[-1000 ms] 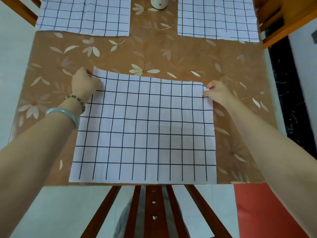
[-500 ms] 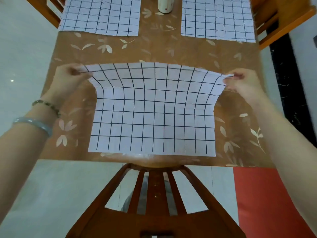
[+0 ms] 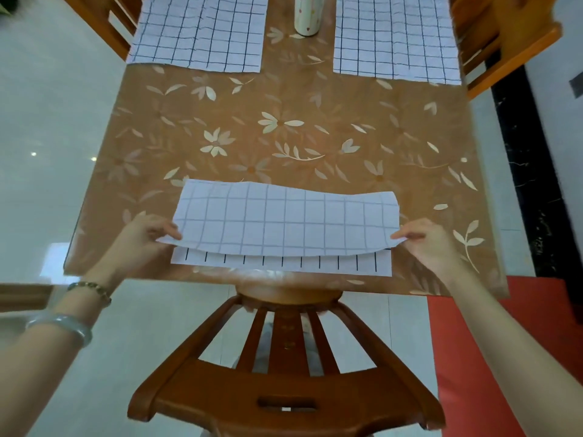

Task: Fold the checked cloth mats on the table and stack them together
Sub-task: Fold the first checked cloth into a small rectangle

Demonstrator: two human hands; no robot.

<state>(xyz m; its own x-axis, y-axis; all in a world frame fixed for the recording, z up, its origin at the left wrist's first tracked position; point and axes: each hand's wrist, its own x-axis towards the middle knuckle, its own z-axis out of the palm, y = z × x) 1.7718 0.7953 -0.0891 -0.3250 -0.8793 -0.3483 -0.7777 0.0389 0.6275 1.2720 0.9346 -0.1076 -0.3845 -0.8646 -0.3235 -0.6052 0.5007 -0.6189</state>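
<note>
Near mat [image 3: 284, 222], thin white cloth w/ grid lines, lies at table's [image 3: 284, 99] near edge, folded over; lower layer's strip shows. Left hand [image 3: 143, 236] & right hand [image 3: 432, 239] pinch upper layer's corners. Two flat mats [image 3: 198, 33] [image 3: 396, 39] at far corners.

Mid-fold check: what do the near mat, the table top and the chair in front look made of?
The near mat: thin matt cloth, probably; it bows where lifted and its grid shows fainter on the turned-over back. The table top: glossy brown flower-print cover, perhaps vinyl or glass-covered; it mirrors light at the near edge. The chair: reddish varnished wood, by its sheen and grain.
</note>
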